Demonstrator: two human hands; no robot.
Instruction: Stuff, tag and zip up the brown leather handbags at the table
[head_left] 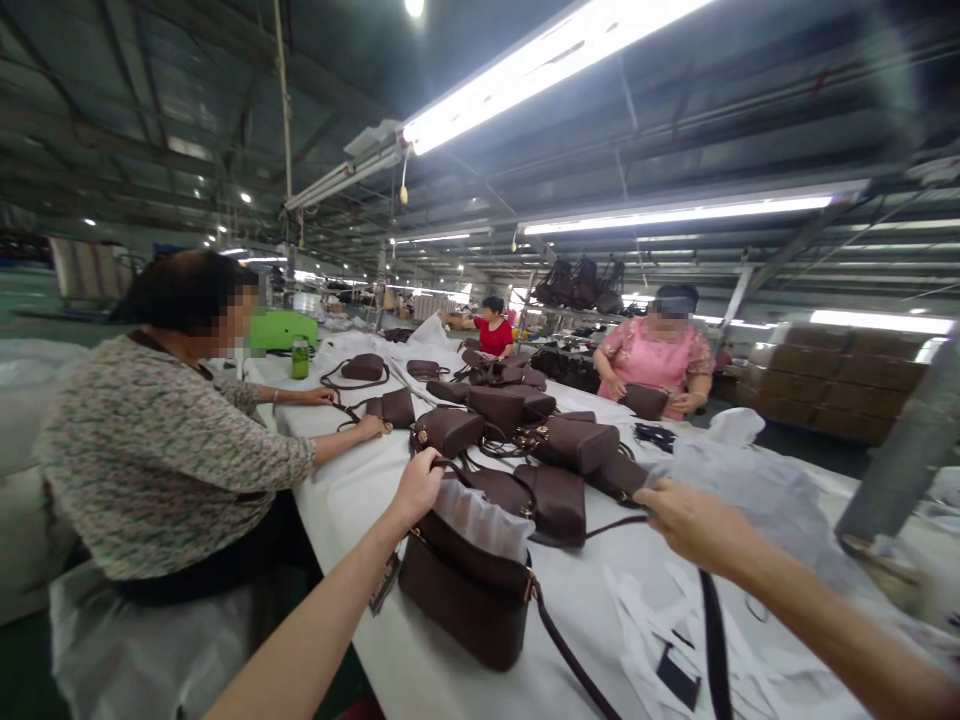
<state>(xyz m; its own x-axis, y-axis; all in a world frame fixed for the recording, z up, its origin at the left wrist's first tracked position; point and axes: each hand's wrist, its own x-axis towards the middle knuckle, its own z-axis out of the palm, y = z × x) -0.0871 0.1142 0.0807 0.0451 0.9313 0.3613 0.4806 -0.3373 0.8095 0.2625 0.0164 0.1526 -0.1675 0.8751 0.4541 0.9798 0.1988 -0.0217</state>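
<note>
A dark brown handbag [465, 590] stands at the near edge of the table, its top open and crumpled whitish wrapping [487, 515] showing inside. My left hand [418, 490] is closed on the raised edge of its flap. A dark hang tag [384, 583] dangles at the bag's left side. To the right, my right hand [686, 520] is closed, with a dark shoulder strap [716, 640] hanging below it. The strap loops down out of view toward the bag's right side. Just behind, another brown bag [555, 500] lies close to both hands.
Many brown bags [495, 405] are heaped along the white-covered table [337, 500]. Clear plastic [757, 480] and white strips with a black card [679, 675] lie at right. A co-worker [172, 430] sits at left; another in pink [652, 360] holds a bag opposite. A green bottle [300, 358] stands farther back.
</note>
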